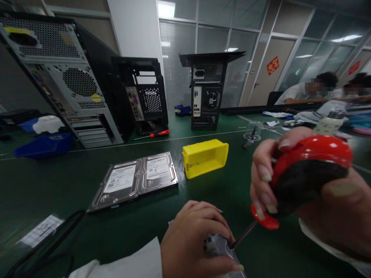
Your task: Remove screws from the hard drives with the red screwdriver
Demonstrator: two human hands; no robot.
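My right hand (265,181) is wrapped round the thick red and black handle of a screwdriver (314,166). Its thin metal shaft slants down to the left, and the tip meets the edge of a grey metal piece, apparently a hard drive (222,247). My left hand (197,235) grips that piece from above, fingers over the far side and thumb along the near side, so much of it is hidden. Beyond my left hand, two hard drives (123,179) (158,170) lie side by side, labels up. A yellow plastic bin (205,158) rests on its side behind.
Computer cases (84,81) (145,92) (205,92) stand along the back. A red-handled screwdriver (159,133) lies before the middle one. Blue bins (45,144) and a black cable (62,227) are at left. A clear container (253,133) is at right; people (307,90) sit beyond.
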